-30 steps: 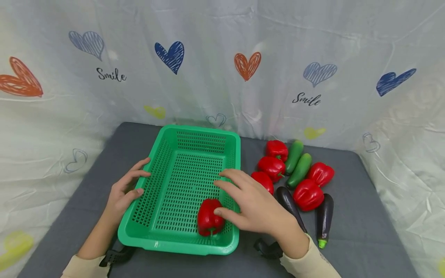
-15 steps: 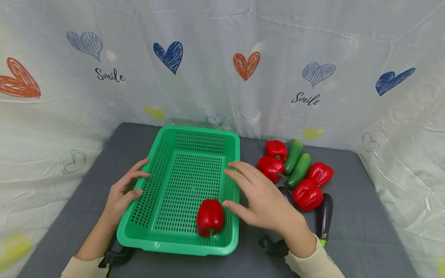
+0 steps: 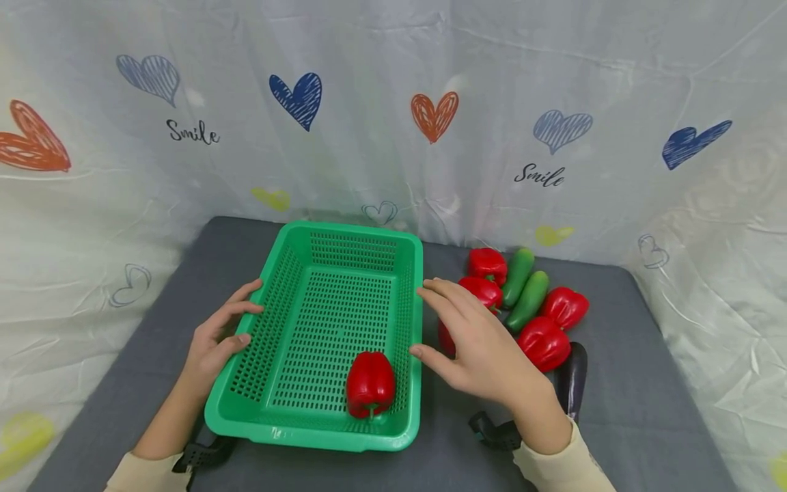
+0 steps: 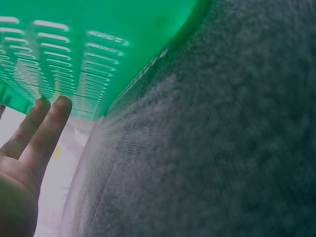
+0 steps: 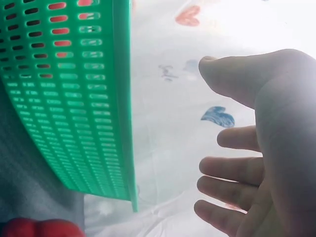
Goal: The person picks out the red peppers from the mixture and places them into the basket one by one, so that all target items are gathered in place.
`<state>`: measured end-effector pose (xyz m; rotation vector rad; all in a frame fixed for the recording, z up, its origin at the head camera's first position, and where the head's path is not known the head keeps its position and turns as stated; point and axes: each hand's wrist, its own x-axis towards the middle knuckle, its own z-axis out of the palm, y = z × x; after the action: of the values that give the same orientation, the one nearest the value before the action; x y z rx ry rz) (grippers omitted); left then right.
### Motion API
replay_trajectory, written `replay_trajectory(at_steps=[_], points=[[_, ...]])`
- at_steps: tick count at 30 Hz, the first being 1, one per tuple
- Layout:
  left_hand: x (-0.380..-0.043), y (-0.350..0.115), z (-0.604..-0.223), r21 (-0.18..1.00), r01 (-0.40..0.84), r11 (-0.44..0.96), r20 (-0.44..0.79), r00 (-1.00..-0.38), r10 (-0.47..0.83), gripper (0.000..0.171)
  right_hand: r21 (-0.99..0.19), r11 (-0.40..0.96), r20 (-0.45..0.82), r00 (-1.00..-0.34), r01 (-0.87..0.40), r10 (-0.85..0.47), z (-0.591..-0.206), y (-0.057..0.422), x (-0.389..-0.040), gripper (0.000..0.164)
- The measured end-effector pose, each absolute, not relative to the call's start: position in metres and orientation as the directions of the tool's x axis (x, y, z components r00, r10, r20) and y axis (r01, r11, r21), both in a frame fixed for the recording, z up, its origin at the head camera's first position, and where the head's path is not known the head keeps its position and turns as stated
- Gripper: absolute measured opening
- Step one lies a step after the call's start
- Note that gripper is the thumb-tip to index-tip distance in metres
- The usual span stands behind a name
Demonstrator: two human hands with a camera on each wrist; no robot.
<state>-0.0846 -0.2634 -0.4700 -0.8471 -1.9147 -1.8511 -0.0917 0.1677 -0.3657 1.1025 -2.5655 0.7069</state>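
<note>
My left hand (image 3: 216,342) holds the left rim of a green plastic basket (image 3: 313,439). Its thumb and a finger lie over the rim, while two fingers (image 4: 52,123) touch the perforated outer wall in the left wrist view. A red bell pepper (image 3: 370,384) rests inside the basket's front right corner. Just outside the right rim, my right hand (image 3: 476,345) hovers with spread fingers and an empty palm, as the right wrist view also shows. Below it, another red bell pepper (image 3: 446,337) is partly hidden.
Right of the basket lie several more red bell peppers (image 3: 544,343), two cucumbers (image 3: 529,301) and an eggplant (image 3: 573,379), partly covered by the right arm. A heart-printed white curtain (image 3: 369,164) hangs behind the grey tabletop (image 3: 633,383).
My right hand has moved right, away from the bell pepper inside the basket and out past the rim. The left hand and the basket keep their places.
</note>
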Motion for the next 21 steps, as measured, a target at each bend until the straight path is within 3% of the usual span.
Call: replay_trajectory(at_steps=[21], points=[[-0.086,-0.264,-0.474,0.779,0.625,-0.048,0.622,-0.762,0.177,0.042,-0.336,0.667,0.301,-0.747,-0.665,-0.593,-0.380,0.193,-0.099,0.079]])
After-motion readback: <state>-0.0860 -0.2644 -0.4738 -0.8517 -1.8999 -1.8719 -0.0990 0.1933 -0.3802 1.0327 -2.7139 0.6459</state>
